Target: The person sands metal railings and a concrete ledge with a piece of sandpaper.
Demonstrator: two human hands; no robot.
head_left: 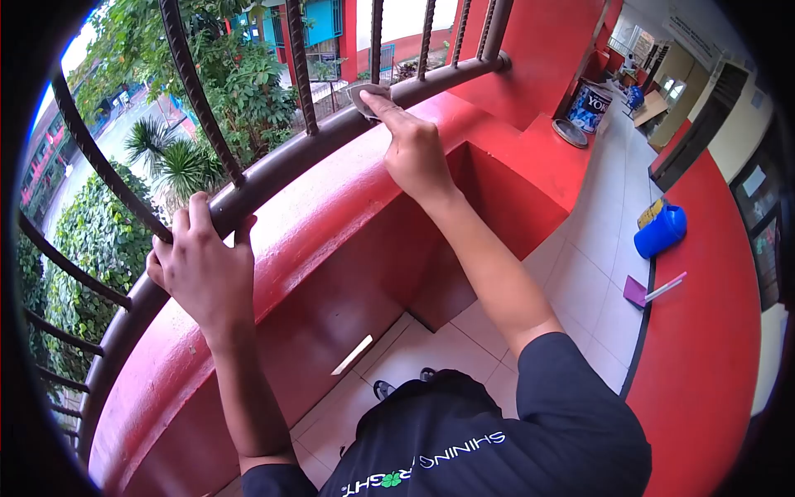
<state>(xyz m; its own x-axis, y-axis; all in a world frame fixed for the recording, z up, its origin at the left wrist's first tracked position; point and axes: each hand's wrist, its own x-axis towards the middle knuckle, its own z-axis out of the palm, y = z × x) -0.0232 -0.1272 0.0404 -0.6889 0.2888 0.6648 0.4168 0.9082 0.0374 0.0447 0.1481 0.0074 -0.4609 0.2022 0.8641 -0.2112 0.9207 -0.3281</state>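
Note:
A dark brown metal handrail (277,176) with twisted upright bars (197,91) curves across the upper left. My left hand (207,269) grips the rail from the near side, fingers curled over it between two bars. Farther along the rail, my right hand (414,153) presses a thin grey-brown piece (361,96) that looks like sandpaper against the pipe's top. The right index finger stretches along that piece; the other fingers are folded in. Just under the rail runs a rounded red and pink ledge (331,190).
Leafy plants (186,170) grow beyond the bars. A large paint bucket (590,108) and a round lid (571,132) sit on the red ledge ahead. Along the tiled walkway (592,248) are a blue bin (661,232) and a purple dustpan (636,291).

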